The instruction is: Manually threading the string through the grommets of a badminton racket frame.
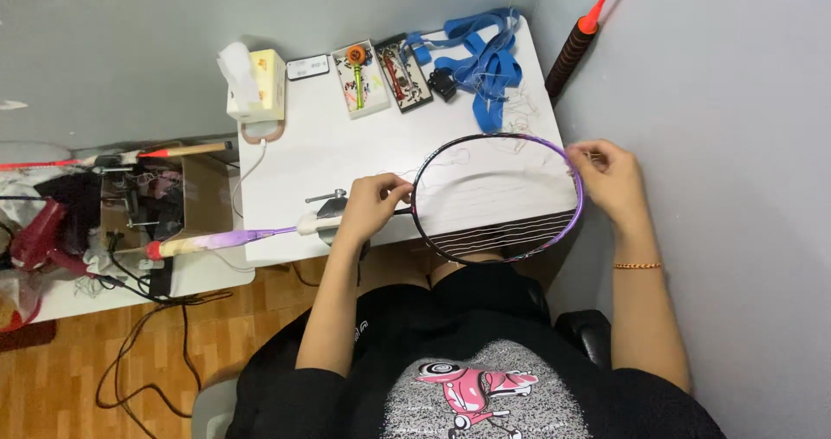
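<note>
While the racket frame lies flat across the near edge of the white table, center of frame, both hands grip it. Left hand is curled, fingers pinched at the throat where shaft meets hoop. Right hand is closed w/ fingertips pinching the hoop's far rim, right of center, close to the grey wall. Hoop is black & purple; only a few strings run across its lower part, rest is unstrung. Handle sticks out to the left past the table edge. Upper center: tissue box, 2 small flat packs, blue strap. 2nd racket grip leans upper right.
</note>
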